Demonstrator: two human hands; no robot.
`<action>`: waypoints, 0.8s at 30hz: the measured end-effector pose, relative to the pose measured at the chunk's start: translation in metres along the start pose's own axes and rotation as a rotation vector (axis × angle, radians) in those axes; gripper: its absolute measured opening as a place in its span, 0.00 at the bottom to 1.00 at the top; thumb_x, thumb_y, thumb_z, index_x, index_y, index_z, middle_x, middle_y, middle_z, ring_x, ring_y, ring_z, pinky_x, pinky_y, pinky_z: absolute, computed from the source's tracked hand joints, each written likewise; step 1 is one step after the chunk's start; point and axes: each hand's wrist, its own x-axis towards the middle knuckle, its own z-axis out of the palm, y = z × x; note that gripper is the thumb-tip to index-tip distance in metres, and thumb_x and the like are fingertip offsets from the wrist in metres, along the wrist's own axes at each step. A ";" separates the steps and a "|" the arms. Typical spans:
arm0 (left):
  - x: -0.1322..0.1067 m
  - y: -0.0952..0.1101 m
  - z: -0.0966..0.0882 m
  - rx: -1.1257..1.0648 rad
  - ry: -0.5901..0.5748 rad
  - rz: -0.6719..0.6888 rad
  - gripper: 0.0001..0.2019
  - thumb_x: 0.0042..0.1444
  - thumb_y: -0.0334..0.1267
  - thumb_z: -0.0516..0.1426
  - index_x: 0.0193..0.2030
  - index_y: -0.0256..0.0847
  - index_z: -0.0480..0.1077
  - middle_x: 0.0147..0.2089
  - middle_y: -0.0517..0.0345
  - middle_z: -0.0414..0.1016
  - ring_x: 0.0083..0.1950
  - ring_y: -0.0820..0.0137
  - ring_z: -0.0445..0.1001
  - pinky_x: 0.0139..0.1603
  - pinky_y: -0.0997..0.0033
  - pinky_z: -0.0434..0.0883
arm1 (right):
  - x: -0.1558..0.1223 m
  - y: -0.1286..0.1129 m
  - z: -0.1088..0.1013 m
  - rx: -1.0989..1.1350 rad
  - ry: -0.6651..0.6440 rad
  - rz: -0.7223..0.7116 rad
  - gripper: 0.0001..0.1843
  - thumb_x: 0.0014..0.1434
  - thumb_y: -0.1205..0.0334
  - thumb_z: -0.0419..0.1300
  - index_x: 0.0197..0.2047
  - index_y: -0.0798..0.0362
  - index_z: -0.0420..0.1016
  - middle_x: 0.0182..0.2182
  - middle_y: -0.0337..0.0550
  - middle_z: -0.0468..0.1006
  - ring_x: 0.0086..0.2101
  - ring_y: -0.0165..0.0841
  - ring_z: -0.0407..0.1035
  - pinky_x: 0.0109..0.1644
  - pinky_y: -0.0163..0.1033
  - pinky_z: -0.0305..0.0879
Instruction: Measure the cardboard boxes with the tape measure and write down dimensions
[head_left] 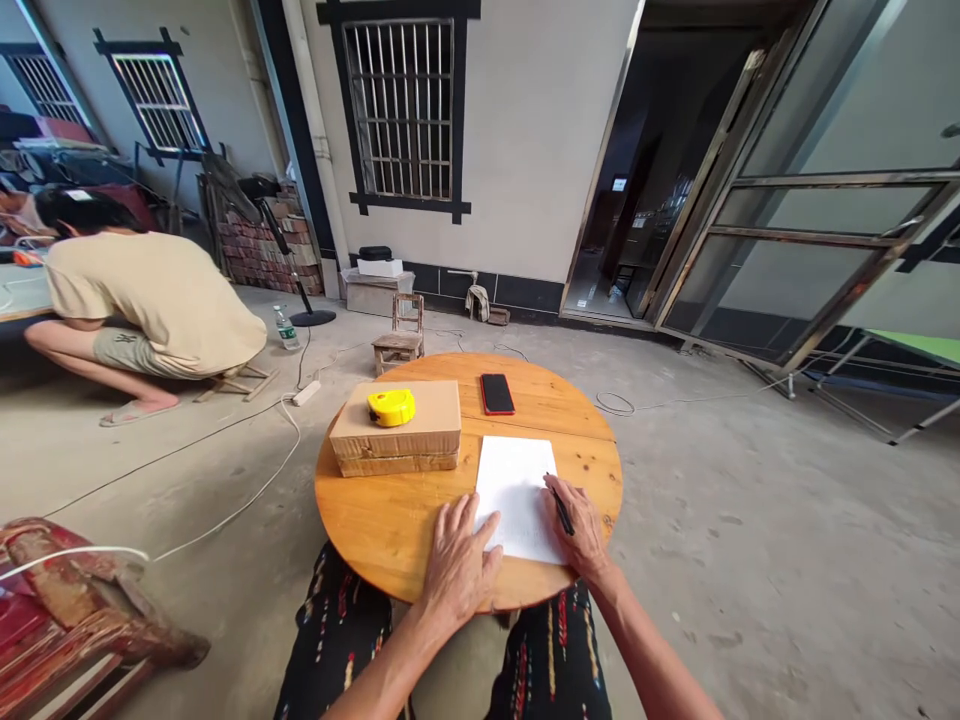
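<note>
A white sheet of paper [516, 490] lies on the round wooden table [382, 530] in front of me. My right hand [581, 530] is closed around a black pen [561, 512], its tip near the paper's right edge. Flat beside the sheet's lower left edge rests my left hand [461, 560], fingers spread, the thumb on the paper. A cardboard box [397, 440] stands to the left on the tabletop, with a yellow tape measure [391, 407] on top. Behind the paper lies a phone [497, 393] with a red edge and dark screen.
A small wooden chair [400, 335] stands beyond the table. At left, a person [150, 290] in a beige shirt sits on a low stool, near a plastic bottle [285, 328]. Cables [255, 500] cross the floor. A worn red wooden chair [82, 600] is close at lower left.
</note>
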 end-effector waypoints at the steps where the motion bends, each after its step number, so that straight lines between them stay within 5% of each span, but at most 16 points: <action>1: 0.000 0.000 0.000 -0.006 -0.008 -0.004 0.20 0.60 0.40 0.57 0.60 0.47 0.70 0.68 0.47 0.62 0.69 0.53 0.58 0.69 0.44 0.53 | 0.000 0.001 0.000 0.005 -0.004 0.016 0.16 0.68 0.60 0.49 0.52 0.53 0.74 0.45 0.49 0.82 0.41 0.43 0.77 0.45 0.48 0.71; 16: 0.009 0.009 0.010 -0.089 -0.027 -0.065 0.23 0.57 0.44 0.59 0.60 0.45 0.70 0.69 0.41 0.60 0.69 0.47 0.57 0.67 0.40 0.59 | 0.020 0.010 0.001 0.013 -0.069 0.180 0.19 0.67 0.53 0.50 0.51 0.51 0.76 0.46 0.50 0.82 0.45 0.45 0.77 0.48 0.50 0.74; 24: 0.005 -0.001 0.011 -0.181 -0.032 -0.097 0.22 0.54 0.38 0.59 0.57 0.44 0.71 0.69 0.45 0.61 0.69 0.51 0.58 0.66 0.46 0.62 | 0.014 -0.001 -0.003 -0.013 -0.064 0.230 0.16 0.67 0.53 0.52 0.50 0.47 0.76 0.44 0.46 0.83 0.42 0.43 0.75 0.46 0.49 0.72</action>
